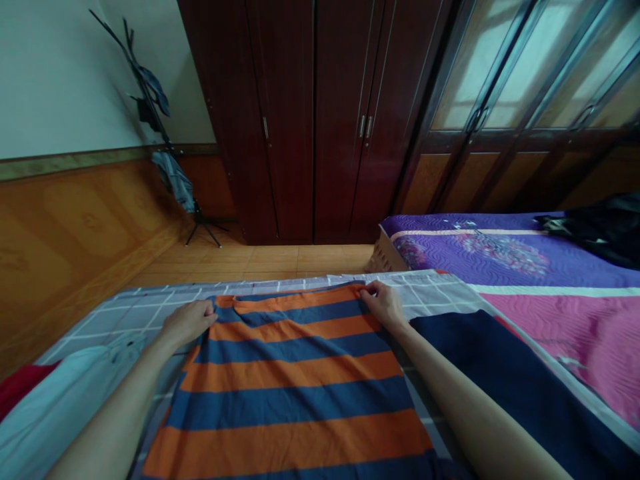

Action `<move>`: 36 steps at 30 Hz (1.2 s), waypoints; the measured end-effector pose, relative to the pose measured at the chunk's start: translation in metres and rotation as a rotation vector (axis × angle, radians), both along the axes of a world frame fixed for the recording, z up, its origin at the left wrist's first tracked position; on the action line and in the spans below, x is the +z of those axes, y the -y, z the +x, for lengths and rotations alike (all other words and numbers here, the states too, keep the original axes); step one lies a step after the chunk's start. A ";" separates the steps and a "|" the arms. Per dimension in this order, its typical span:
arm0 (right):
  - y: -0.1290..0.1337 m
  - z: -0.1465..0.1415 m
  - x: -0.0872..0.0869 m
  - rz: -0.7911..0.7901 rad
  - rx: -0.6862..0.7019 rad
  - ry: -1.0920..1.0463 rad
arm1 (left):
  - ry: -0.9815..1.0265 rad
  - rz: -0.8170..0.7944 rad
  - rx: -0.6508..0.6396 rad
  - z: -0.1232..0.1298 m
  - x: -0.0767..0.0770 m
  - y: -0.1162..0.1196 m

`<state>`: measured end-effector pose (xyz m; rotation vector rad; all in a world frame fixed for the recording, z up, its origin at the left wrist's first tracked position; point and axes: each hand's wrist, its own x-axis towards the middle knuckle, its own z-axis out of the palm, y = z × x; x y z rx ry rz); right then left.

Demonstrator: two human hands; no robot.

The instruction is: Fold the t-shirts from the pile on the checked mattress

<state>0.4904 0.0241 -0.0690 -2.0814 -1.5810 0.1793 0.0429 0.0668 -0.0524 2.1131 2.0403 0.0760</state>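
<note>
An orange and blue striped shirt (295, 373) spreads across the middle of the bed in front of me, its neckline at the far edge. Fingers of my left hand (191, 321) are closed on its far left corner. At the far right corner, my right hand (383, 301) pinches the cloth between thumb and fingers. The fabric between both hands is stretched fairly flat, with slight creases. Its near end runs out of the bottom of the view.
A light garment (65, 400) and a red cloth (25, 387) lie at left. Dark navy fabric (500, 373) lies at right on the grey checked sheet (150, 310). Beyond are a purple and pink bed (530, 267), a wardrobe (320, 133) and a coat stand (150, 100).
</note>
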 end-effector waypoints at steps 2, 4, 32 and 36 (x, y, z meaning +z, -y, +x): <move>-0.004 0.008 0.001 0.008 -0.055 -0.022 | 0.024 0.068 0.065 -0.004 -0.001 -0.004; -0.007 0.015 0.001 0.003 -0.102 -0.030 | 0.050 0.145 0.161 -0.009 -0.002 -0.007; 0.000 0.002 -0.010 0.127 0.002 0.251 | 0.162 0.502 0.128 0.032 -0.022 0.004; 0.009 -0.013 -0.009 0.190 0.262 0.336 | 0.132 0.471 -0.121 0.040 -0.018 0.008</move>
